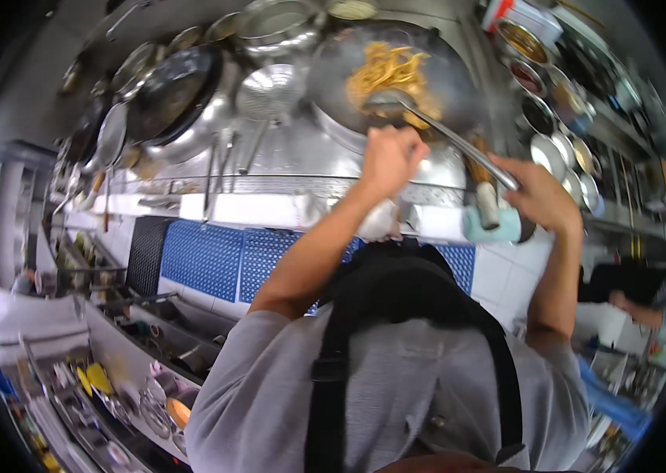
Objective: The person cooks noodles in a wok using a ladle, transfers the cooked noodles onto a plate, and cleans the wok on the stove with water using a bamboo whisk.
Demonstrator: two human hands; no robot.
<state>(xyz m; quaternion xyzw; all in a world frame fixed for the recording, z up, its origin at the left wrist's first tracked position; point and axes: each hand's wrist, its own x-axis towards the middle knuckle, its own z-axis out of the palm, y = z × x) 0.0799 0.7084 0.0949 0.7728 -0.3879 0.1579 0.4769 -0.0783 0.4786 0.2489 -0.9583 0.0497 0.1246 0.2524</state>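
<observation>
Steel, long-handled: one ladle [459, 142], head view. Shaft slants from the right down to the wok; bowl set against the near side of the noodles.

Right hand [542, 193]: closed around the far end of the shaft, to the right of the wok, well apart from the bowl. A grip so far back spares the fingers the heat, but likely gives less leverage; a firm wrist should suit it.

Left hand [392, 162]: at the wok's near edge, fingers curled. Whether it grips the rim or something beside it cannot be told. If it steadies the wok, a dry, folded cloth would make a safer hold.

Noodles [384, 71]: yellow-brown, glossy, heaped in the wok, with a tail of strands running down its right side past the ladle. Best handled by sliding the bowl beneath and lifting, since pressing down could break strands.

Wok [333, 87]: dark, wide, seated at the back of the steel table [293, 165], pale haze above it. Frequent turning would guard against scorching; short strokes toward the middle would hold strands inside the rim.

Strainer [270, 93]: perforated, round, lying left of the wok, handle toward the person. Room to its side matters if the left elbow swings out.

Bowls [547, 158]: pale, grouped to the right, near the right hand. A wide backswing of the shaft could knock them.
</observation>
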